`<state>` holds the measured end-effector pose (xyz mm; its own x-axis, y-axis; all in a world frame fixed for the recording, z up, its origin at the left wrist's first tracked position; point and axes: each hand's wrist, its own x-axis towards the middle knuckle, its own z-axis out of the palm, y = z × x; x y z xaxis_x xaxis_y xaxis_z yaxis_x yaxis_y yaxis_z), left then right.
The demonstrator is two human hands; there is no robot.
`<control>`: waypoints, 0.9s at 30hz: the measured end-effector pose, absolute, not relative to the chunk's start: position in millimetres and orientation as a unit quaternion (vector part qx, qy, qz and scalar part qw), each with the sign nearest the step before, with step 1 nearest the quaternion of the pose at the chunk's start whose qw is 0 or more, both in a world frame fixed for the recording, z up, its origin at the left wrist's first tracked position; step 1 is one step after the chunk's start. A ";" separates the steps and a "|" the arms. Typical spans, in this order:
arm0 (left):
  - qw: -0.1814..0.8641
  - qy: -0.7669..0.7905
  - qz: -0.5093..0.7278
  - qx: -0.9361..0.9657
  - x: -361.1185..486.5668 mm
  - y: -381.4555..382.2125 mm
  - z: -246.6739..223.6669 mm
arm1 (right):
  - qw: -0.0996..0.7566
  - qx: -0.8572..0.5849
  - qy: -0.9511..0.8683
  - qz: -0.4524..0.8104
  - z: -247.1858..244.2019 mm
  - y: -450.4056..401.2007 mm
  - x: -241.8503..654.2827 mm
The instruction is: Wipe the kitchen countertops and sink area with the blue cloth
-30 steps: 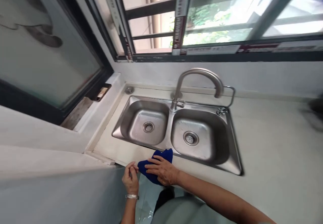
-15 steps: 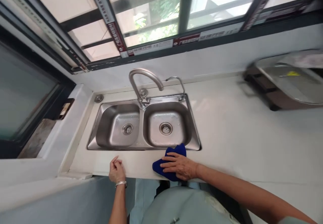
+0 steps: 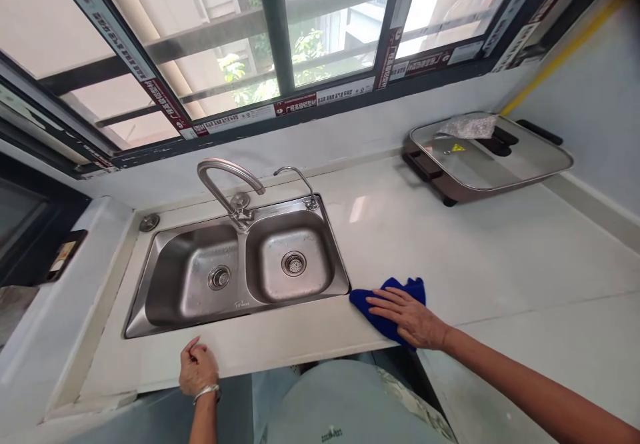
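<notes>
Cloth (image 3: 383, 326) under hand (image 3: 416, 321), 广程 label (image 3: 299, 105)

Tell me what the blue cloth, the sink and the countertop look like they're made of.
Blue cloth under the right hand: soft, matte fabric, perhaps microfibre, going by its floppy folds and lack of shine. Sink: metal, likely stainless steel, with a satin grey sheen. Countertop: smooth, glossy pale slab reflecting light; stone or composite, I can't tell which.
</notes>
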<state>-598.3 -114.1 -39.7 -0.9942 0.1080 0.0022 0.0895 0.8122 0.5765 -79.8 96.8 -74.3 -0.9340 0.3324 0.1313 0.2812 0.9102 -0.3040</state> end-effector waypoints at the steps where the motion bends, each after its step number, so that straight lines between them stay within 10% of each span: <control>1: 0.017 0.948 0.312 0.056 -595.6 -113.5 -39.1 | 0.096 -0.180 -0.971 0.126 -75.8 98.6 -69.5; 27: 0.060 0.968 0.240 0.044 -584.6 -107.3 -50.5 | 0.136 -0.415 -0.899 0.038 -82.0 228.2 -213.9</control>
